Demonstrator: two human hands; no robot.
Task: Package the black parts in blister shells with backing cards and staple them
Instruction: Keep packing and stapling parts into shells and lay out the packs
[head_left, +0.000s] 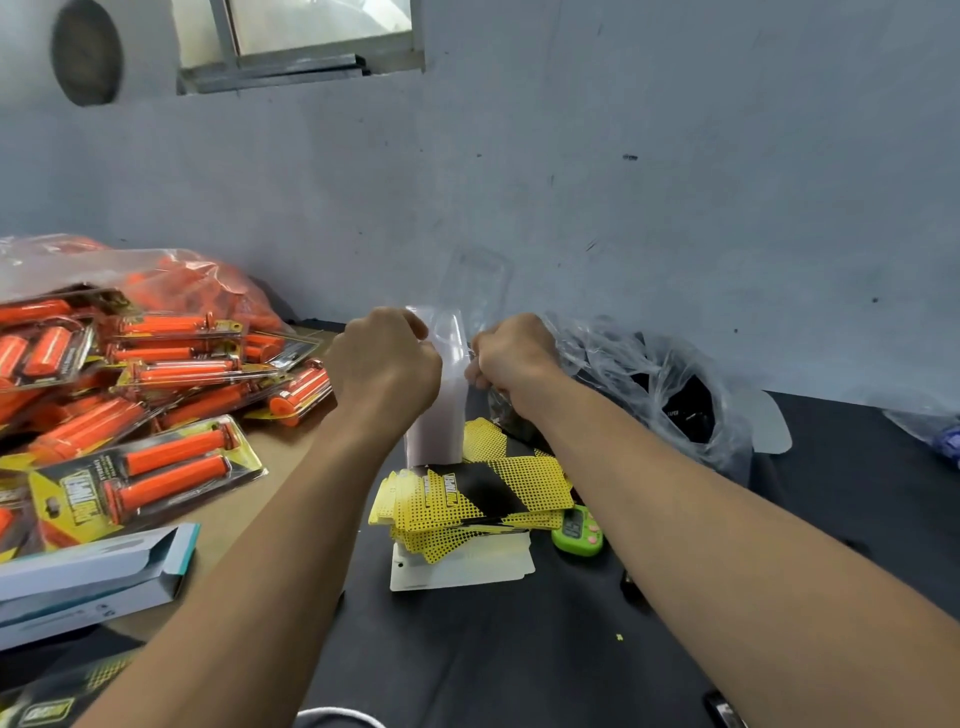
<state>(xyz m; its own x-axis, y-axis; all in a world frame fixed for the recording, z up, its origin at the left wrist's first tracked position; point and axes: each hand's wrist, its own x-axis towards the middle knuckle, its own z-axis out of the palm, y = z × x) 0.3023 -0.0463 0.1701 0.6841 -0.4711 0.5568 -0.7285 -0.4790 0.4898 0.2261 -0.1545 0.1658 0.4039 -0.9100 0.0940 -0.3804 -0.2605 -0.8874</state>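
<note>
1. Toward the far edge of the surface (519, 649), in the head view, a stack of blister shells (439, 410) stands upright between the two hands, just behind the backing cards (478, 499).
2. The left grip (387, 364) curls round the stack's left side and holds it. The right grip (511, 358) has its fingers curled and pinches at the stack's right edge. One clear shell (478, 283) rises behind the top of the stack; I cannot tell whether it is free of the rest.
3. The step looks like freeing a single shell from the nest. To do it well, let the left grip only steady the stack while the right works one thin edge. Draw the shell straight out along the nest without twisting, so two do not come away together and the thin plastic does not crease.
4. The black parts (685, 410) lie in a clear bag (597, 353) just beside the right wrist, near the far edge. None sits in a shell.
5. Room is tight at the sides and back.
   - On the left, finished orange packs (130, 374) crowd close to the left forearm.
   - The wall (675, 208) stands close behind.
   - A green timer (576, 530) sits just beside the cards.
   - The freest room is the dark surface toward the near edge, between the forearms, so the shell is best brought that way.
</note>
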